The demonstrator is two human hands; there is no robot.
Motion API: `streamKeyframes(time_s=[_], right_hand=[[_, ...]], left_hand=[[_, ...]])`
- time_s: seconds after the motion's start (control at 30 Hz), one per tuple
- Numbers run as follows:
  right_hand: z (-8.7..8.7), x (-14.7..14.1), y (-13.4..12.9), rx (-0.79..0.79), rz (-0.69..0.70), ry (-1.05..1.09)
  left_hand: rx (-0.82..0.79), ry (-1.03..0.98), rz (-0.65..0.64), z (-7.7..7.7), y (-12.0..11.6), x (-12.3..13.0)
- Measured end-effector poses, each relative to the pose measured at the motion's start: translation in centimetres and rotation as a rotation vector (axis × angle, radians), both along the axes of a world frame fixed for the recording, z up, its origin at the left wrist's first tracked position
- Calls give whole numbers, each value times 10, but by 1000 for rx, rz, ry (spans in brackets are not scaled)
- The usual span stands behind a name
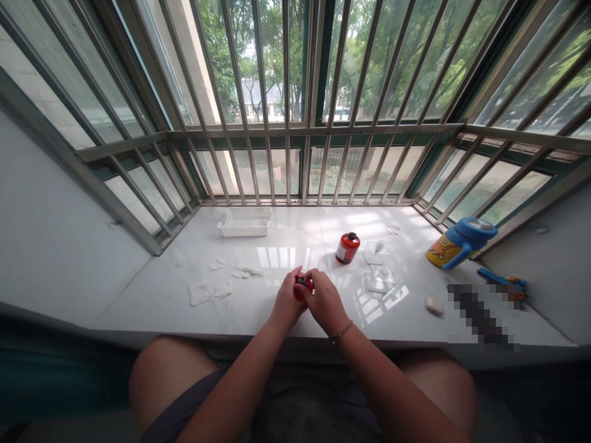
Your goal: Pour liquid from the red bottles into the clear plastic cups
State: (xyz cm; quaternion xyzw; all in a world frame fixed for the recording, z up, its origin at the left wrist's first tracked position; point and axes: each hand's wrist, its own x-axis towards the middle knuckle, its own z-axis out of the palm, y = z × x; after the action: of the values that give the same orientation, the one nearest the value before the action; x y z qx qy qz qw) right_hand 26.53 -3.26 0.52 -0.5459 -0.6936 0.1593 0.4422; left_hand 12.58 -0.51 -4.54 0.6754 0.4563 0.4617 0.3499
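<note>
Above the front part of the white ledge [258, 307], my two hands meet around a small red object with a dark top [299, 294]. My left hand [287, 300] wraps it from the left. From the right, the thumb and fingers of my right hand [327, 301] close over its top. Most of this object is covered by fingers, so its kind cannot be made out. Just beyond my right hand stands a red canister with a black cap [347, 248], upright. Clear plastic pieces [380, 279] lie to the right of it.
A white perforated basket [244, 223] sits at the back left. Crumpled tissues [210, 291] lie left of my hands. On the right are a blue and yellow mug [459, 243], tilted in view, a small pale block [434, 306] and a blue strap [501, 278]. Metal bars [305, 130] enclose the ledge.
</note>
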Motion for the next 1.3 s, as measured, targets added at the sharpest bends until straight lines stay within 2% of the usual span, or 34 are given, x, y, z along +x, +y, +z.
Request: streamKeyframes(time_s=[0.13,0.2,0.3,0.4,0.53,0.7,0.87,0.97,1.07,1.2,1.3], right_hand=[[1,10,-3,2,6,-26],[3,23,-2,-1,0,-41],[7,49,3,-7,-44,-64],[11,74,11,-5,-104,-103],[11,99,27,20,-138,-208],[8,130,46,57,-187,-345],[2,176,39,72,-307,-406],[-11,208,30,24,-393,-430],[-30,232,25,-78,-386,-473],[-53,241,22,-201,-323,-521],[-61,240,17,-247,-346,-531]], left_hand=[[21,132,-205,3,4,-27],[34,245,-216,1,10,-51],[91,433,-52,-4,27,-91],[159,715,124,-6,50,-128],[136,831,199,-5,74,-157],[99,897,207,-6,86,-166],[100,923,174,-12,89,-160],[121,914,154,-16,92,-159],[136,895,146,-17,96,-158],[157,854,139,-16,100,-154],[181,802,124,-12,102,-149]])
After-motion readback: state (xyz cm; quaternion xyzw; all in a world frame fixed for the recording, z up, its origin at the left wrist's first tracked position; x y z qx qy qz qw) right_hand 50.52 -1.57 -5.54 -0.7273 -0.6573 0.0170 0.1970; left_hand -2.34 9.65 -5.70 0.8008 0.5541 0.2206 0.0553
